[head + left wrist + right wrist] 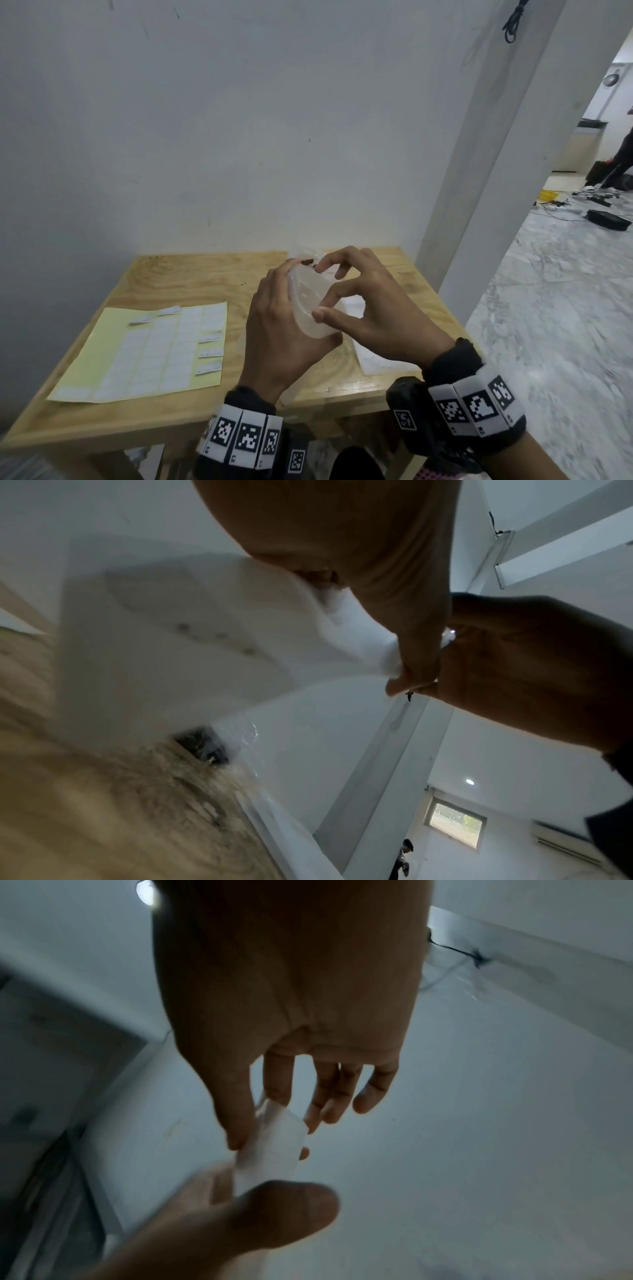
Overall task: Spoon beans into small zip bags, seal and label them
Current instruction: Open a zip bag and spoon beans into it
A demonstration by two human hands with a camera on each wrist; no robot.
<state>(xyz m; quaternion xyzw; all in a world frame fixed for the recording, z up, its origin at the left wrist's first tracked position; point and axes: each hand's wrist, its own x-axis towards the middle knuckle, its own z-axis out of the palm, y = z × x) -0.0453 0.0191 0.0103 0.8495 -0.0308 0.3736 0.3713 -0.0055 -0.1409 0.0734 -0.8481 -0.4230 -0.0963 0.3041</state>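
Note:
Over the wooden table both hands hold a translucent white plastic container, tilted on edge. My left hand wraps round its left side, fingers along the top rim and thumb at the bottom. My right hand pinches its right rim between thumb and index finger; the other fingers are spread. A few dark brown beans sit at its top rim. A clear bag shows just behind them. In the right wrist view the thumb and index finger pinch the white container, with the left thumb close below.
A yellow sheet of white labels, some peeled up and written on, lies at the table's left. A flat translucent white sheet lies under my right hand near the table's right edge. The wall stands close behind, and a white pillar to the right.

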